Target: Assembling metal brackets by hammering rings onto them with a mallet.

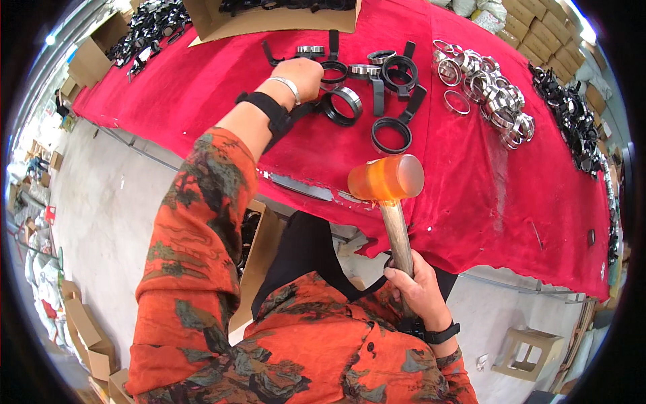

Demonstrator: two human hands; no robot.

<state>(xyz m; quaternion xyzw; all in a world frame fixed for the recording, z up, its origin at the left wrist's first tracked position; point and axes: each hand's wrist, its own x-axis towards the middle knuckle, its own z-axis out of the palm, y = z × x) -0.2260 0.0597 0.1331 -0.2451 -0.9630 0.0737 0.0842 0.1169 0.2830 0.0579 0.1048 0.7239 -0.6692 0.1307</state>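
Mallet (386,179) raised in the right hand (420,289)'s closed grip, left hand (303,75) pinning a black ring (342,104) on the red table (202,101) beyond, where a misjudged blow might strike fingers.

The left hand (301,75) reaches out over the table (202,94) and rests among a cluster of ring clamps (377,87), which lie just to its right and beyond it. Further right of that hand sits a heap of metal rings (488,91), and past those, along the table's far right edge, a row of more clamps (572,114). The right hand (420,289) is nearer the body, below the table edge, holding a mallet (387,180) whose head stands above the table's near edge. A cardboard box (269,19) lies beyond the left hand.
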